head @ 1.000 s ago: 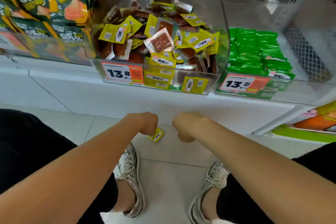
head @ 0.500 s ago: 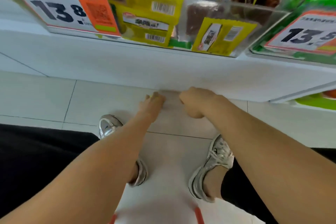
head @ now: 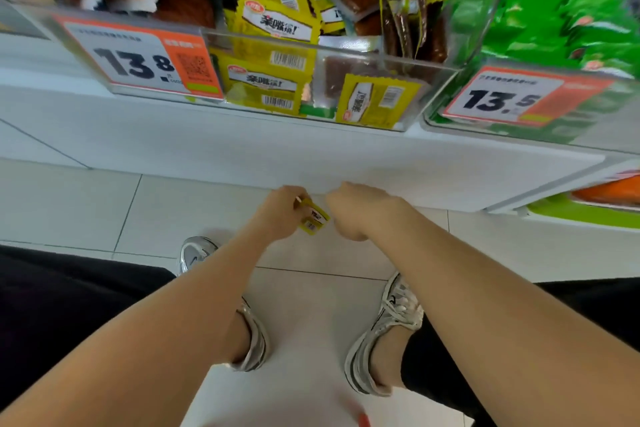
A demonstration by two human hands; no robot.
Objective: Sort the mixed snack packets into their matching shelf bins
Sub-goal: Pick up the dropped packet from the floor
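Down near the tiled floor (head: 69, 204), below the white shelf front, the left hand (head: 277, 218) pinches a small yellow packet (head: 314, 218) by one end. Its fingers are curled round the packet, whose printed face and barcode are turned up. The right hand (head: 356, 208) sits just beside it with fingers folded into a loose fist; whether it holds anything, or touches the packet, I cannot tell. Overhead, the clear bin (head: 346, 48) with the 13.8 price tag (head: 138, 59) is heaped with yellow packets of the same print mixed with brown ones. The neighbouring bin (head: 588, 139) holds green packets. The step in hand looks like fetching up a stray packet, with the placing not yet done. Next the packet needs lifting past the shelf edge and over the clear front wall of the 13.8 bin, where its match lies, then letting go. A thin packet pinched at one end could slip on the way.
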